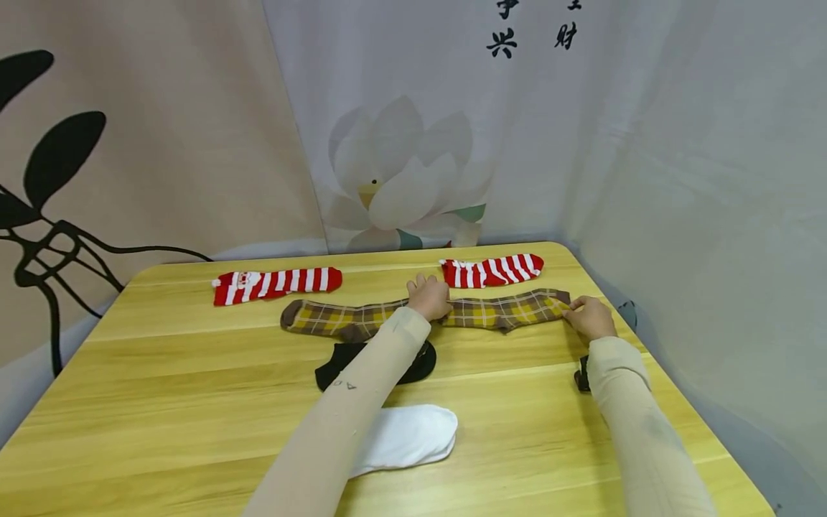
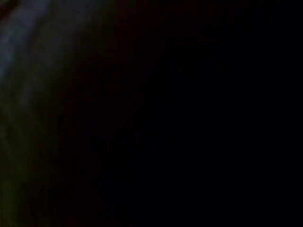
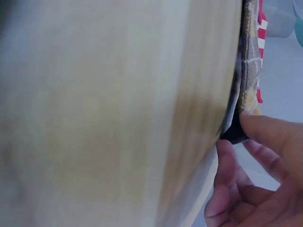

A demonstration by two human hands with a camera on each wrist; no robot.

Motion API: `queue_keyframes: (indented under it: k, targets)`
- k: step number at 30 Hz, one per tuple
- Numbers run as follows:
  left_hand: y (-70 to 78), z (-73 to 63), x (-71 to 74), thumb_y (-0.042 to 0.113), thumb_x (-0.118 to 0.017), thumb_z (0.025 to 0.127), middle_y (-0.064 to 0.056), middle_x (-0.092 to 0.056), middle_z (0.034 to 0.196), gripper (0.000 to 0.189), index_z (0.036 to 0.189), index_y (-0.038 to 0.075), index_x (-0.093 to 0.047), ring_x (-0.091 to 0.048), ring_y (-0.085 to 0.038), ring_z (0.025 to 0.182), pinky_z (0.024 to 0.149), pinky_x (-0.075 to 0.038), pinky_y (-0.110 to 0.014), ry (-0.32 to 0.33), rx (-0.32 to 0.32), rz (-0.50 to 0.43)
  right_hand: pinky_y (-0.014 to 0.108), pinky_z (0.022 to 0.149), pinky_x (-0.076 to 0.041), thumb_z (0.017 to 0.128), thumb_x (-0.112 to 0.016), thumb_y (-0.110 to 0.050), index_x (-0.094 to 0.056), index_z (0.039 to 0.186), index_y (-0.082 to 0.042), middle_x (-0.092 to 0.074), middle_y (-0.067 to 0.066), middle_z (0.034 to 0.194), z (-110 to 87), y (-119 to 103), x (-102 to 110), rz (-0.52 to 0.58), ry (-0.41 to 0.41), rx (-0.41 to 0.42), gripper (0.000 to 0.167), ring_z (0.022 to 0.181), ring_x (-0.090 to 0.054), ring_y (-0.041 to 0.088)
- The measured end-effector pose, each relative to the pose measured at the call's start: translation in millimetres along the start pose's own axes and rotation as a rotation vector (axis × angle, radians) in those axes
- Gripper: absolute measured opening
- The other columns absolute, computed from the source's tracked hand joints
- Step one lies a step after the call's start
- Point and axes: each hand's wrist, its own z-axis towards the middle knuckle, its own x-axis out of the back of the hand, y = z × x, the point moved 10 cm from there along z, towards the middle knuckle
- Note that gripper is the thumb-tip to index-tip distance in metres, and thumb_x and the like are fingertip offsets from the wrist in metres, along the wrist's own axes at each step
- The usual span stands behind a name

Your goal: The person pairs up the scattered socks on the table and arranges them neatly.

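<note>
Two brown and yellow plaid socks lie in one line across the table, a left one [image 1: 323,317] and a right one [image 1: 478,313]. My right hand [image 1: 593,318] pinches the dark right end of the right sock; in the right wrist view, the thumb [image 3: 265,127] and fingers meet at that dark tip. Over the place where the two socks come close together is my left hand [image 1: 429,296], back upward, its fingertips at the cloth. What lies beneath the left palm is hidden. The left wrist view is nearly all dark.
Behind the plaid socks lie two red and white striped socks, one left [image 1: 278,284] and one right [image 1: 494,271]. A black sock [image 1: 420,362] and a white sock [image 1: 413,434] are partly under my left sleeve [image 1: 349,409]. The table's right edge runs beside my right arm.
</note>
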Motion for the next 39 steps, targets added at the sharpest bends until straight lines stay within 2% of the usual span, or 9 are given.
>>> queue_keyframes:
  k: [4, 9, 12, 15, 16, 19, 22, 27, 39]
  targets:
    - [2.2, 0.1, 3.1, 0.028, -0.069, 0.089, -0.002, -0.056, 0.091, 0.018, 0.076, 0.017, -0.062, -0.036, -0.024, 0.093, 0.082, -0.022, -0.042, 0.02, -0.023, -0.009, 0.031, 0.05, -0.041, 0.094, -0.059, -0.022, -0.057, 0.114, 0.006, -0.064, 0.011, 0.066, 1.4, -2, 6, 0.064, 0.03, 0.038, 0.035, 0.051, -0.051, 0.015]
    - [6.7, -0.4, 8.9, 0.026, -0.067, 0.09, 0.0, -0.058, 0.087, 0.022, 0.072, 0.016, -0.06, -0.038, -0.024, 0.092, 0.081, -0.022, -0.043, 0.063, -0.049, -0.036, 0.032, 0.05, -0.042, 0.097, -0.053, -0.019, -0.061, 0.12, 0.007, -0.07, 0.022, 0.083, 1.0, -2, 14, 0.097, 0.086, 0.013, 0.035, 0.052, -0.054, 0.018]
    - [10.9, -0.4, 12.2, 0.026, -0.066, 0.092, 0.001, -0.059, 0.087, 0.02, 0.074, 0.018, -0.062, -0.039, -0.024, 0.091, 0.082, -0.023, -0.043, 0.087, -0.067, -0.055, 0.044, 0.08, -0.05, 0.099, -0.051, -0.023, -0.063, 0.119, 0.007, -0.068, 0.028, 0.102, -4.5, -5, 23, 0.117, 0.156, 0.01, 0.038, 0.076, -0.062, 0.035]
    - [14.7, 0.9, 14.5, 0.027, -0.064, 0.093, 0.003, -0.061, 0.088, 0.016, 0.078, 0.02, -0.064, -0.039, -0.022, 0.091, 0.083, -0.024, -0.043, 0.105, -0.086, -0.064, 0.054, 0.104, -0.036, 0.1, -0.05, -0.028, -0.063, 0.118, 0.008, -0.066, 0.03, 0.109, -10.9, -8, 34, 0.187, 0.235, 0.009, 0.042, 0.102, -0.062, 0.043]
    - [15.9, 1.3, 15.2, 0.027, -0.064, 0.093, 0.004, -0.062, 0.088, 0.015, 0.079, 0.02, -0.064, -0.039, -0.022, 0.091, 0.083, -0.024, -0.043, 0.108, -0.092, -0.069, 0.054, 0.106, -0.035, 0.1, -0.051, -0.028, -0.064, 0.117, 0.007, -0.066, 0.03, 0.109, -11.0, -7, 38, 0.203, 0.263, 0.002, 0.042, 0.098, -0.065, 0.04]
    - [19.8, 1.7, 17.7, 0.028, -0.063, 0.093, 0.006, -0.062, 0.087, 0.013, 0.083, 0.021, -0.063, -0.039, -0.021, 0.091, 0.083, -0.023, -0.042, 0.117, -0.105, -0.081, 0.038, 0.078, -0.054, 0.098, -0.055, -0.026, -0.067, 0.113, 0.006, -0.067, 0.028, 0.107, -11.7, -3, 47, 0.25, 0.318, -0.035, 0.037, 0.066, -0.068, 0.019]
    - [24.4, 1.5, 23.2, 0.029, -0.063, 0.093, 0.007, -0.062, 0.086, 0.012, 0.083, 0.022, -0.063, -0.038, -0.021, 0.092, 0.082, -0.022, -0.042, 0.142, -0.12, -0.095, 0.025, 0.056, -0.048, 0.095, -0.059, -0.023, -0.063, 0.118, 0.005, -0.068, 0.027, 0.107, -12.2, 0, 54, 0.246, 0.339, -0.077, 0.037, 0.054, -0.052, -0.003]
    - [29.5, -0.1, 37.3, 0.031, -0.061, 0.094, 0.008, -0.063, 0.086, 0.012, 0.085, 0.024, -0.063, -0.038, -0.021, 0.092, 0.081, -0.021, -0.042, 0.206, -0.134, -0.1, 0.026, 0.061, -0.051, 0.095, -0.06, -0.024, -0.054, 0.13, 0.006, -0.065, 0.029, 0.113, -11.7, 1, 60, 0.252, 0.318, -0.141, 0.047, 0.06, -0.056, 0.004]
    - [33.1, -14.3, 76.2, 0.032, -0.055, 0.097, 0.005, -0.066, 0.1, 0.015, 0.102, 0.022, -0.066, -0.037, -0.021, 0.092, 0.081, -0.02, -0.04, 0.275, -0.176, -0.109, 0.016, 0.053, -0.043, 0.097, -0.055, -0.025, -0.061, 0.121, 0.006, -0.064, 0.025, 0.112, -16.7, -13, 78, 0.256, 0.346, -0.119, 0.039, 0.052, -0.045, -0.008]
